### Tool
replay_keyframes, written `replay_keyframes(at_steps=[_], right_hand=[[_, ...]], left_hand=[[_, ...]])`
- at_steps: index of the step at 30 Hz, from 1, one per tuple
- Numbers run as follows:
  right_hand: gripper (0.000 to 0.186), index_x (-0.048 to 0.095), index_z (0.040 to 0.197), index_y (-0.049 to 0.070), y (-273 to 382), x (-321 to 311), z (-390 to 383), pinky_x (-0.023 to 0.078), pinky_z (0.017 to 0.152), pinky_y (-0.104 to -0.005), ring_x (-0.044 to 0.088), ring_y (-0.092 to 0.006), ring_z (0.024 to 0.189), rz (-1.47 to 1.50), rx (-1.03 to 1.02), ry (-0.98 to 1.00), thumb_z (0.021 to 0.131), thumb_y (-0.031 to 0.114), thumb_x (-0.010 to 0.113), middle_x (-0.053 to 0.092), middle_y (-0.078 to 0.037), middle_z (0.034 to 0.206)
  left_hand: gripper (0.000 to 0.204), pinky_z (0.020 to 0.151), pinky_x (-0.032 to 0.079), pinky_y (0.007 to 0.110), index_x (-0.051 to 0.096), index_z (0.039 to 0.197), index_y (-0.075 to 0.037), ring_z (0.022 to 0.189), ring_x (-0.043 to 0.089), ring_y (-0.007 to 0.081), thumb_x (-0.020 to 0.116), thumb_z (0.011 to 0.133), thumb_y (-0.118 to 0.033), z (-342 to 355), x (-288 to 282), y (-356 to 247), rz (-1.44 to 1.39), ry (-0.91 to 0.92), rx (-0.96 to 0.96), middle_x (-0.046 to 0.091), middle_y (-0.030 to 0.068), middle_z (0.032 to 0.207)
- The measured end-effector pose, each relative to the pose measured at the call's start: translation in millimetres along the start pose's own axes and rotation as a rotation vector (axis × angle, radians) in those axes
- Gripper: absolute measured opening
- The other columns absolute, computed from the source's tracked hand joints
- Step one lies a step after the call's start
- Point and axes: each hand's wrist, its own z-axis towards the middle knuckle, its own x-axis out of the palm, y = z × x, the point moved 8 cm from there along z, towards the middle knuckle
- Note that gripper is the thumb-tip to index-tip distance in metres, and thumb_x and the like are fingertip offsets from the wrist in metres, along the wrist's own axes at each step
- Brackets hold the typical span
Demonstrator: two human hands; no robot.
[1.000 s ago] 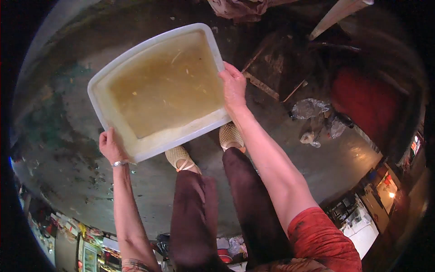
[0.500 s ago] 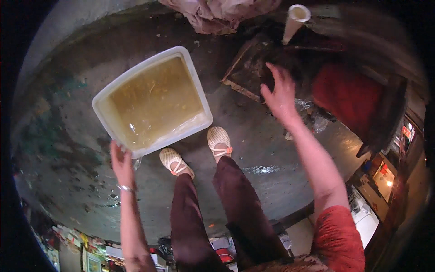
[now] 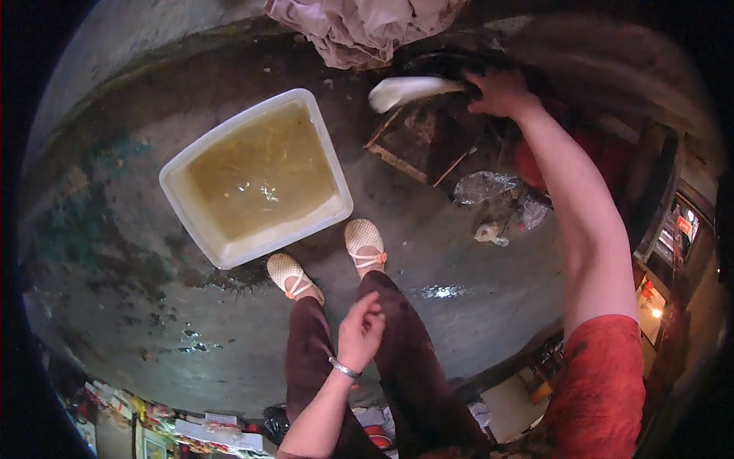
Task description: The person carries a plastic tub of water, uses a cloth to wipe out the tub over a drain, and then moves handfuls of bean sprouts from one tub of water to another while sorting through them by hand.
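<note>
My right hand (image 3: 502, 93) reaches to the far right, its fingers and thumb around the narrow end of a white tapered tube (image 3: 409, 90). The tube lies sideways in the air or on the dark board below it and is blurred; its wider end points left. My left hand (image 3: 361, 333), with a silver bangle at the wrist, hangs above my legs. Its fingers are loosely curled in, with nothing visible in them. On the floor ahead of my feet stands a white rectangular plastic tub (image 3: 256, 258) with cloudy yellowish water in it.
A heap of pale pinkish cloth (image 3: 359, 30) lies at the far edge. A dark wooden board (image 3: 409, 157), crumpled clear plastic (image 3: 483, 186) and a red seat-like thing (image 3: 535, 164) are on the right. The concrete floor (image 3: 229, 321) is wet in patches.
My left hand has left the tub's near-left corner and moved right, above my legs. My right hand has reached farther away, and the white tube has gone from standing to sideways.
</note>
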Motion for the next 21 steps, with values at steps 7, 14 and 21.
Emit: replay_keyframes(at_steps=[7, 14, 21], right_hand=[[0.037, 0.054, 0.122, 0.015, -5, 67, -34, 0.037, 0.094, -0.0589, 0.052, -0.0413, 0.112, 0.118, 0.148, 0.012, 0.086, 0.021, 0.052, 0.041, -0.018, 0.137], [0.025, 0.062, 0.104, 0.009, -13, 144, -103, 0.047, 0.085, -0.0454, 0.060, -0.0348, 0.098, 0.126, 0.111, 0.148, 0.087, 0.013, 0.045, 0.063, -0.017, 0.102], [0.042, 0.055, 0.121, 0.011, -11, 210, -176, 0.046, 0.088, -0.0421, 0.056, -0.0306, 0.108, 0.094, 0.111, 0.191, 0.080, 0.018, 0.062, 0.059, -0.014, 0.113]], left_hand=[[0.037, 0.062, 0.044, 0.017, 0.055, 0.120, -0.004, 0.071, 0.052, 0.0028, 0.055, 0.083, 0.002, 7, 17, 6, -0.240, 0.080, -0.151, 0.060, 0.0009, 0.090], [0.035, 0.063, 0.044, 0.017, 0.054, 0.120, -0.002, 0.072, 0.052, 0.0029, 0.054, 0.085, 0.002, 11, 16, 1, -0.238, 0.046, -0.102, 0.060, 0.0006, 0.089], [0.035, 0.065, 0.044, 0.016, 0.055, 0.119, -0.003, 0.073, 0.051, 0.0023, 0.054, 0.085, 0.003, 12, 20, 12, -0.288, 0.044, -0.164, 0.060, 0.0008, 0.091]])
